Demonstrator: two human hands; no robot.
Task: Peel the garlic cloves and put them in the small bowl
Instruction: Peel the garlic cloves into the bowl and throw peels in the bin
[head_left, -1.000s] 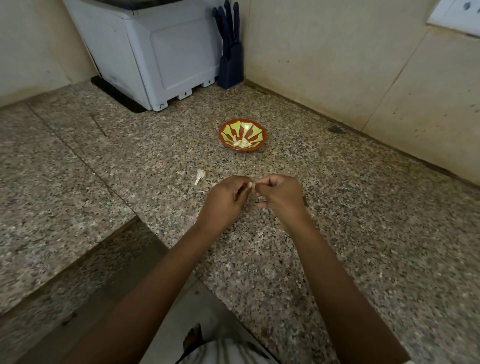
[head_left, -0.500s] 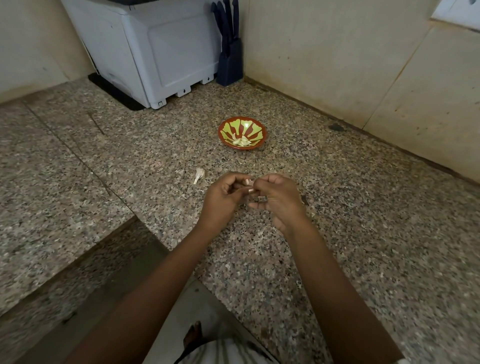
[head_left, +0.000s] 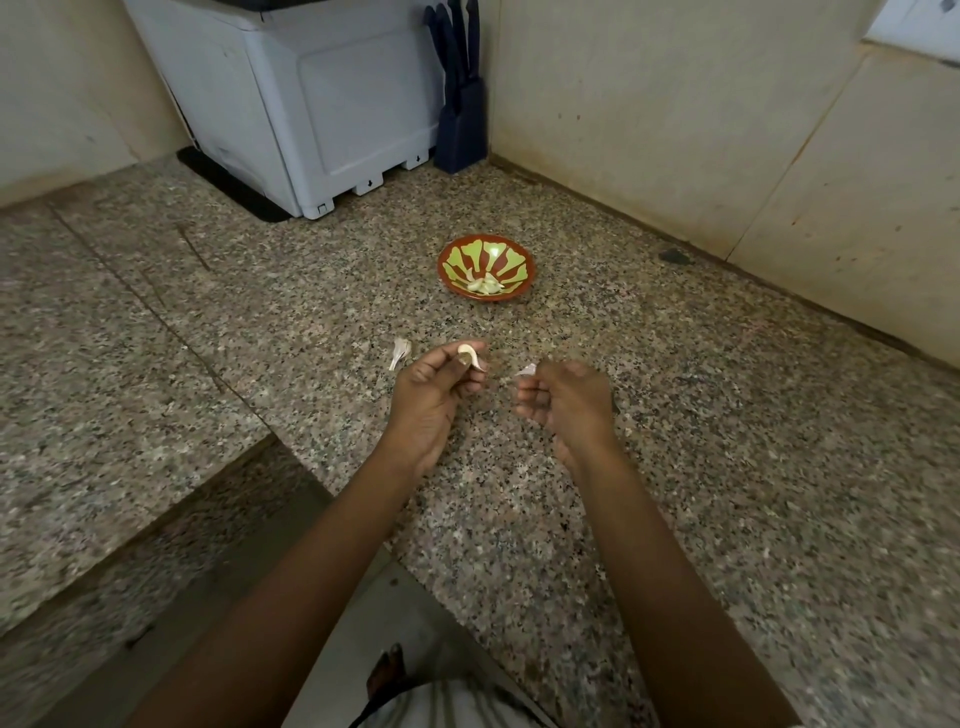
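The left hand (head_left: 434, 395) has its grip closed round a pale garlic clove (head_left: 469, 356). The right hand (head_left: 569, 402) pinches a scrap of peel (head_left: 525, 370) just beside it.

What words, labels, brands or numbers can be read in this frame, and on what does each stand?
None can be read.
Appliance: no legible brand; the small dark marks near its feet are too small to read.
Knife block: no label visible.
Bowl: only a red and green pattern.
Clove in the left hand and peel in the right hand: no marks.
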